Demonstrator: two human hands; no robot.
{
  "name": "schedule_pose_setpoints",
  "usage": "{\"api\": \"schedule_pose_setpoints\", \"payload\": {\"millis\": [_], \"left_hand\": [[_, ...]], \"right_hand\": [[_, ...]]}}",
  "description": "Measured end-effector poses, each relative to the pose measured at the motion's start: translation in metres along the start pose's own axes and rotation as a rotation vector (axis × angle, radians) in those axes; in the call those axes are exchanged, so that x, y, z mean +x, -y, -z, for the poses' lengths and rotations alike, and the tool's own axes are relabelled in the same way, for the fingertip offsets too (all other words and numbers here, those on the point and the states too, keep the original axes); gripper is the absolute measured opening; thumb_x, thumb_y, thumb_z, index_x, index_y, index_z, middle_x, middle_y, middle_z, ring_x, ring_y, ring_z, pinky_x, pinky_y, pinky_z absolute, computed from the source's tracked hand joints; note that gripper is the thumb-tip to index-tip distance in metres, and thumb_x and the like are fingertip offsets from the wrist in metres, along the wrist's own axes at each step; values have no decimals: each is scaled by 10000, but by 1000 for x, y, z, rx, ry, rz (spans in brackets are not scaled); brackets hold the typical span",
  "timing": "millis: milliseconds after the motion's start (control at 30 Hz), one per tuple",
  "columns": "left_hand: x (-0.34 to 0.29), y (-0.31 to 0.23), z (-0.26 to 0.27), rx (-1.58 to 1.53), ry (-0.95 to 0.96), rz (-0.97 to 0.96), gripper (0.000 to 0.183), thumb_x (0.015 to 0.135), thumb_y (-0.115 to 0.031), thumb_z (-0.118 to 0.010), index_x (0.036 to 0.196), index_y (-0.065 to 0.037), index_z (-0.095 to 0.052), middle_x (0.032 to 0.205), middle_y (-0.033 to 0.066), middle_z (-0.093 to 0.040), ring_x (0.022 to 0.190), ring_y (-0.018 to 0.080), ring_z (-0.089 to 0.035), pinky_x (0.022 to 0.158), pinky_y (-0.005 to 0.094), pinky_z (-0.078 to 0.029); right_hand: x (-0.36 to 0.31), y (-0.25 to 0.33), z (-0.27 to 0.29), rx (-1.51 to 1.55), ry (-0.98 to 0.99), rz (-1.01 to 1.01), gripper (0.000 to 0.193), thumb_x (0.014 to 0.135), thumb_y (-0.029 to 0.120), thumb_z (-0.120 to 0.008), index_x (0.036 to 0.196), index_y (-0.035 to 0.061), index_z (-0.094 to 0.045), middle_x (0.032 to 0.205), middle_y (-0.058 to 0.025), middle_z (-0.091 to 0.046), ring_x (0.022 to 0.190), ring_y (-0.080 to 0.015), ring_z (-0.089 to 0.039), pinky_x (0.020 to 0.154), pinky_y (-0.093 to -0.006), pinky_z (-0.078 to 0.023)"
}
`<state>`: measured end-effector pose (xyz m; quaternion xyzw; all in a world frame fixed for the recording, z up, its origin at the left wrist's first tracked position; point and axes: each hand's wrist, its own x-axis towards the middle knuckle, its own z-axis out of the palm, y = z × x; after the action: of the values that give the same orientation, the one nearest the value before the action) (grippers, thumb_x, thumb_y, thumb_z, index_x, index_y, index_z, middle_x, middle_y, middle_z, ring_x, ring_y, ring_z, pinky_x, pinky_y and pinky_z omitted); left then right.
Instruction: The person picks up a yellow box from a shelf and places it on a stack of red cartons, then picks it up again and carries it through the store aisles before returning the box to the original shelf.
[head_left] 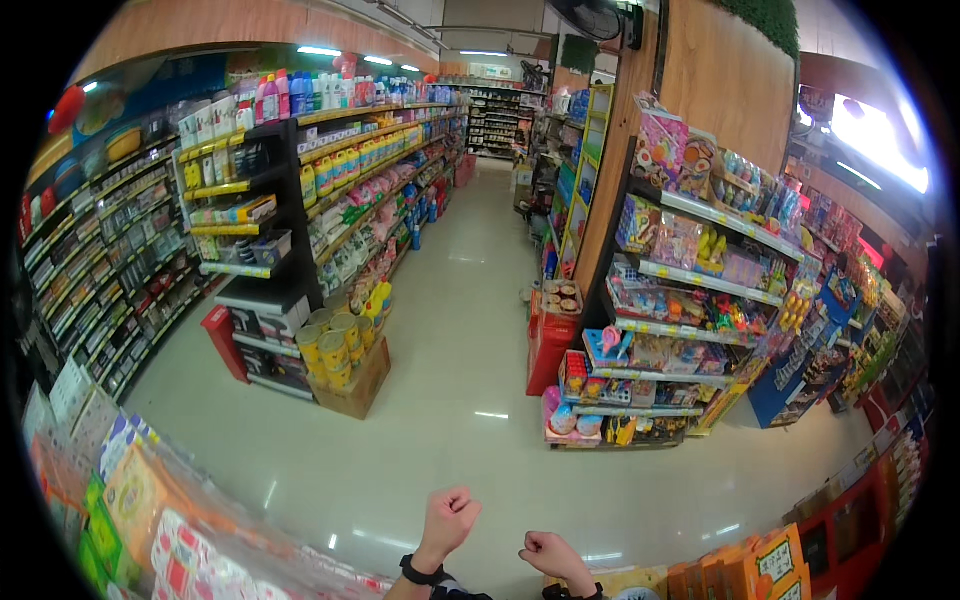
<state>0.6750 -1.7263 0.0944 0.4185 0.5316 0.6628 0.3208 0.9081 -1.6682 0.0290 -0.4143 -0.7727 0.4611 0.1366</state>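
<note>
My left hand [450,515] is raised in front of me at the lower middle, its fingers curled into a fist, with a black band [422,571] on the wrist. To its right and a little lower, my right hand [553,553] is also curled into a fist, above a dark band at its wrist. Nothing shows in either fist. The two hands are apart and touch no goods. Closest to the right hand are orange boxes [760,562] at the lower right. Patterned packages [205,555] are piled to the left of my left hand.
A pale tiled aisle [470,290] runs ahead between shelves of bottles and packs [370,165] on the left and a toy shelf [690,300] on the right. A carton [362,393] with yellow tins stands at the left shelf's end; a red stand [552,345] borders the right side.
</note>
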Motion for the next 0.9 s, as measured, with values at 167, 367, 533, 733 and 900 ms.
{"api": "schedule_pose_setpoints", "payload": {"millis": [167,367,533,733,900], "left_hand": [[111,-13,13,-137,25,-27,403,786,77,-584,660,-106,-247,628,-68,-256,611,48,-242,516,269,-192],[194,36,32,-134,34,32,406,781,103,-576,660,-101,-246,626,-66,-284,613,46,-248,520,266,-198],[282,68,17,-112,62,83,391,789,94,-586,668,-98,-267,629,-67,-292,622,45,-256,521,267,-214],[437,74,-3,192,250,-32,337,851,3,-640,696,-45,-344,583,29,-298,534,130,-307,495,314,-287],[554,81,13,496,399,-148,316,883,-103,-688,713,-34,-431,581,124,-408,505,305,-459,499,375,-393]], "right_hand": [[87,42,51,126,-42,19,314,867,96,-673,722,40,-400,644,25,-316,629,-83,-335,548,-288,-328],[186,40,80,103,-79,-24,332,863,98,-690,713,40,-399,644,24,-311,630,-79,-327,544,-293,-319],[283,40,97,151,29,-55,328,862,103,-696,704,41,-415,627,17,-326,618,-85,-326,537,-300,-318],[429,79,156,117,-33,86,351,865,103,-704,701,48,-399,625,22,-310,621,-71,-323,531,-299,-303],[553,80,186,204,4,95,346,870,93,-695,711,42,-392,636,21,-318,621,-75,-332,537,-294,-315]]}}
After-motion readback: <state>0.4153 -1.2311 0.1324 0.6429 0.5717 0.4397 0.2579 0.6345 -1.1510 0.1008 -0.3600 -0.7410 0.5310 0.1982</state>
